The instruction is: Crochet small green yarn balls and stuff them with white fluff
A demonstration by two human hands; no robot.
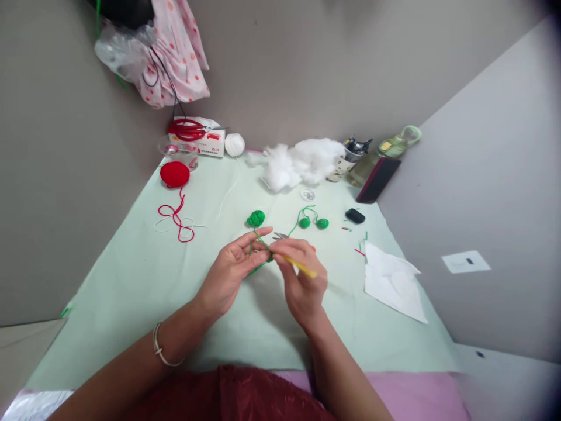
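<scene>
Green yarn (255,269) runs over the fingers of my left hand (231,268), whose thumb and fingers pinch a small strip of it. My right hand (303,275) grips a yellow-handled crochet hook (300,266), its tip meeting the yarn at my left fingertips. Just beyond lies a small green yarn ball (256,218), with a strand leading toward my left hand. Partly hidden behind my right hand is a pair of scissors (280,236) with its blades showing. Two small green crocheted balls (313,223) with yarn tails rest farther right.
Red yarn (175,174), a box (210,144) with red-handled scissors on it, and white yarn (234,144) stand at the back left. White stuffing (302,164), a pen cup (342,166), a bottle (366,166) and a phone (379,180) line the back. White paper (392,280) lies right.
</scene>
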